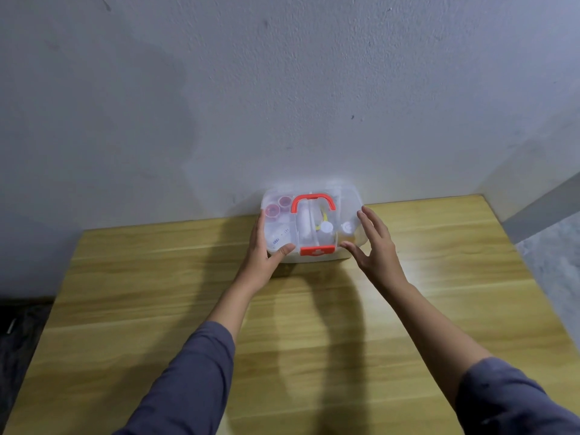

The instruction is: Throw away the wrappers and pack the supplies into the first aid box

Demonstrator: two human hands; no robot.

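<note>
A clear plastic first aid box [348, 202] stands at the far edge of the wooden table [157, 277], against the wall. Its lid is down, with a red handle [313, 202] on top and a red latch [317, 251] at the front. Through the lid I see small pink-capped cups, white bottles and a white roll. My left hand [265, 249] lies flat against the box's left side, thumb on the front corner. My right hand [375, 243] hovers at the box's right side with fingers spread, holding nothing; whether it touches the box is unclear.
The pale wall [282, 89] rises directly behind the box. Dark floor clutter [18, 324] lies off the table's left edge. A tiled floor [555, 262] shows past the right edge. No loose wrappers or supplies show on the tabletop.
</note>
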